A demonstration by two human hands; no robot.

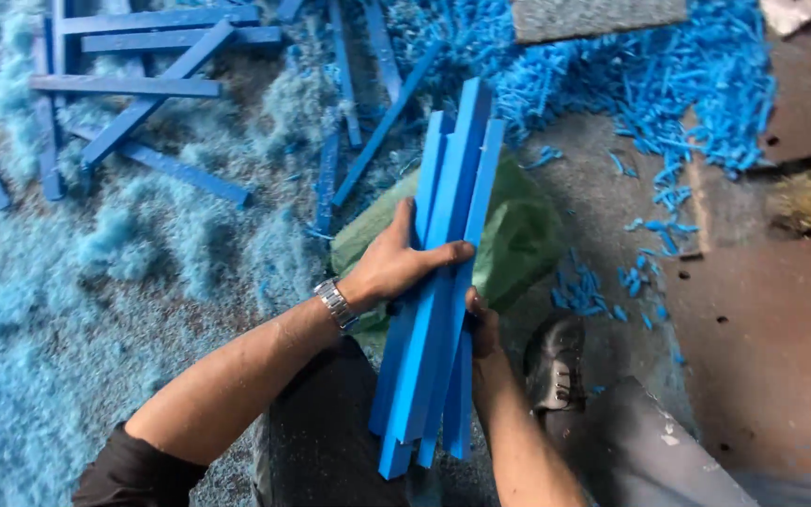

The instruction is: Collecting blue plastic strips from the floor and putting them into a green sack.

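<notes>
Bundle of blue strips [438,282]: long, flat, square-edged, bright blue, uneven at the lower end. Long axis runs near-upright in view, top leaning right and away. Left hand [396,263] wraps it mid-length; right hand [482,324] grips behind, largely hidden. Green sack [518,235] lies beyond, contents not visible. Farther: loose blue strips [143,84], blue offcuts [650,75].

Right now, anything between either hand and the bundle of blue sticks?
Nothing visible. The left hand wraps the bundle of blue sticks from the left, thumb across the front. The right hand touches its right edge, mostly hidden behind it. A green sack lies beneath.
</notes>
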